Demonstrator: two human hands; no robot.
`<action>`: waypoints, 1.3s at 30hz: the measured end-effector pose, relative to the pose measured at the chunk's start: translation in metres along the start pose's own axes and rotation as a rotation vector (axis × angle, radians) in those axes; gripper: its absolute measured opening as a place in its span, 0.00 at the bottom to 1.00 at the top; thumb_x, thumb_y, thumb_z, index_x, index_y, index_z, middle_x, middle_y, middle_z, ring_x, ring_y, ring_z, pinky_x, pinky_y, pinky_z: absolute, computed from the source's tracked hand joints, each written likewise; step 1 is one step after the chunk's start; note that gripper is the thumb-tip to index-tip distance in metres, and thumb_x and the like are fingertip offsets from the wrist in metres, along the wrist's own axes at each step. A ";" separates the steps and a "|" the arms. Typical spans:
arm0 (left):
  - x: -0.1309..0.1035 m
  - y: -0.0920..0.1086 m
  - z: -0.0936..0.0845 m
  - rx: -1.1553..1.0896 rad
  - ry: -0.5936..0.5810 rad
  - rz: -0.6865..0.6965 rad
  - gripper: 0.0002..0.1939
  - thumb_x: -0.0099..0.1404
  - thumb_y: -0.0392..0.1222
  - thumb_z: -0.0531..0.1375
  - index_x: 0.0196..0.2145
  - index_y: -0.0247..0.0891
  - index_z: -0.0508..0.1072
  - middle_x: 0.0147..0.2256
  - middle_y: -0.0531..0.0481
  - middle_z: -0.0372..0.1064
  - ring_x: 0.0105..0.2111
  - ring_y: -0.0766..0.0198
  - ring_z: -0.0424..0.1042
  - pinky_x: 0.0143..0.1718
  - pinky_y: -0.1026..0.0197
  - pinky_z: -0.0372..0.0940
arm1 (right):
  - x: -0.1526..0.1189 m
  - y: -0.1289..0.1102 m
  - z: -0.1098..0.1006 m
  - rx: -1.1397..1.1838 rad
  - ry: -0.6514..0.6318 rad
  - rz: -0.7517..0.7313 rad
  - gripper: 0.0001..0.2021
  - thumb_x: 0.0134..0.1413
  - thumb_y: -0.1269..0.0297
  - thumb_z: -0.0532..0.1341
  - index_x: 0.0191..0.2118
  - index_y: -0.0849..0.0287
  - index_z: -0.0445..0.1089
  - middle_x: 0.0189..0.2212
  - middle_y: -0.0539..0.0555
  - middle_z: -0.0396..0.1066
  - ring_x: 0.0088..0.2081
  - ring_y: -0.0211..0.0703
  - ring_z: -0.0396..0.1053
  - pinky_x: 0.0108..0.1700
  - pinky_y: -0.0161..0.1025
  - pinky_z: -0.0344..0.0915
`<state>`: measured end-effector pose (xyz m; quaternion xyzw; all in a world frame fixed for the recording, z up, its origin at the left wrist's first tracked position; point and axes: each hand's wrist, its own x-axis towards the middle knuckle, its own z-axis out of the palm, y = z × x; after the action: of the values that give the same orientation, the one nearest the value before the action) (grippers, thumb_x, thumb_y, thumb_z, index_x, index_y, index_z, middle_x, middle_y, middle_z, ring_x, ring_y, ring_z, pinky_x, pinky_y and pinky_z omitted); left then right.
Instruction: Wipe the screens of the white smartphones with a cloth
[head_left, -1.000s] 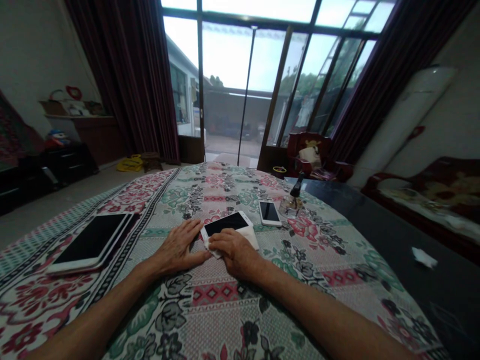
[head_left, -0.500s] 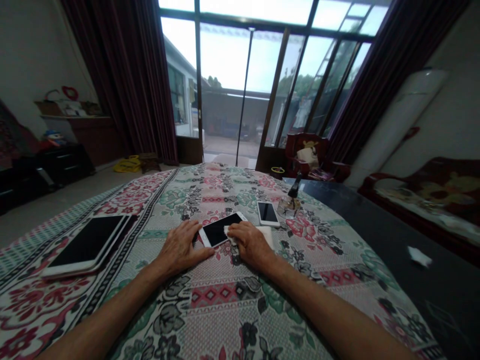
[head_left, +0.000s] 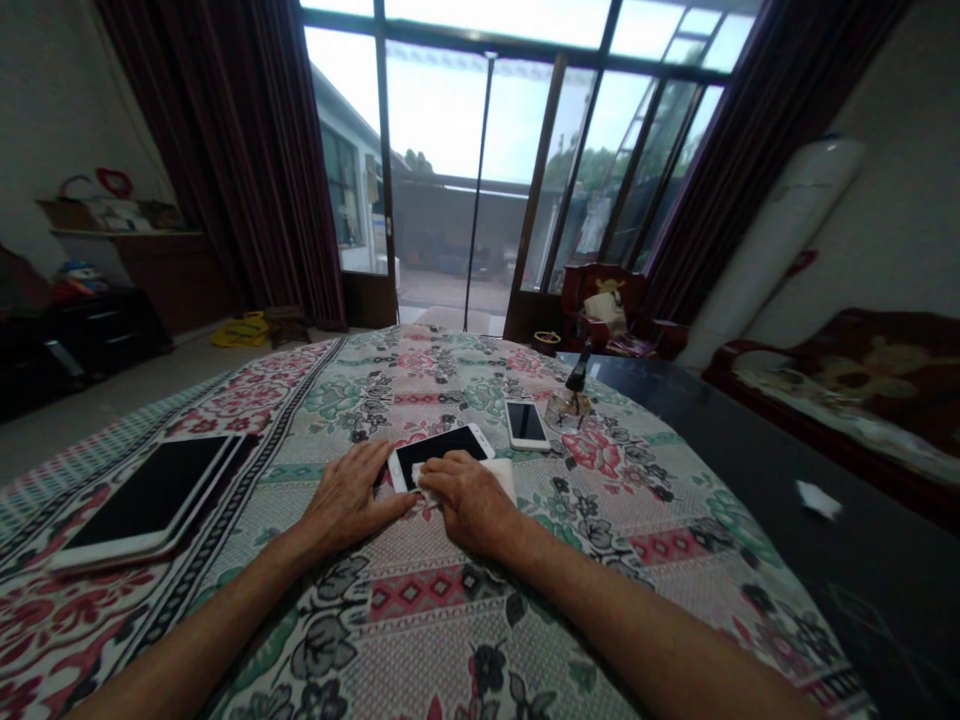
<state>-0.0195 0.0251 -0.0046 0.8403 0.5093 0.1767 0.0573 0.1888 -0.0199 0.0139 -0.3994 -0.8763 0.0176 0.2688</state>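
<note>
A white-framed smartphone (head_left: 439, 447) lies face up and slightly askew on the patterned tablecloth (head_left: 427, 640). My left hand (head_left: 356, 493) holds its left end, with the thumb at the near edge and the fingers at the far edge. Bunched in the closed fingers of my right hand (head_left: 476, 505) is a white tissue (head_left: 502, 475), pressed on the screen near the phone's left half. Part of the tissue spreads out behind that hand, and the hand hides the phone's near right edge. Just beyond lies a second, smaller white smartphone (head_left: 527, 425).
Two stacked white tablets (head_left: 154, 495) lie at the left. A glass bottle (head_left: 570, 408) with a dark brush-like top stands beyond the smaller phone. On the dark tabletop (head_left: 750, 460) at right sits a crumpled white piece (head_left: 819, 500). Wooden chairs and a glass door stand behind.
My right hand has slid the tissue leftward across the phone's screen, towards my left hand. My left hand keeps its hold on the phone's end. The whole view has shifted slightly.
</note>
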 end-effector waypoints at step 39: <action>0.001 -0.004 -0.008 -0.151 0.052 0.050 0.31 0.49 0.55 0.61 0.48 0.37 0.66 0.51 0.39 0.66 0.52 0.45 0.65 0.53 0.46 0.59 | 0.002 0.038 -0.024 -0.254 -0.083 0.383 0.20 0.52 0.85 0.50 0.44 0.64 0.72 0.45 0.59 0.72 0.47 0.46 0.63 0.53 0.39 0.57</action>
<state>-0.0250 0.0269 0.0017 0.8411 0.4748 0.2376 0.1031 0.2253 0.0030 0.0259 -0.5879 -0.7900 -0.0256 0.1722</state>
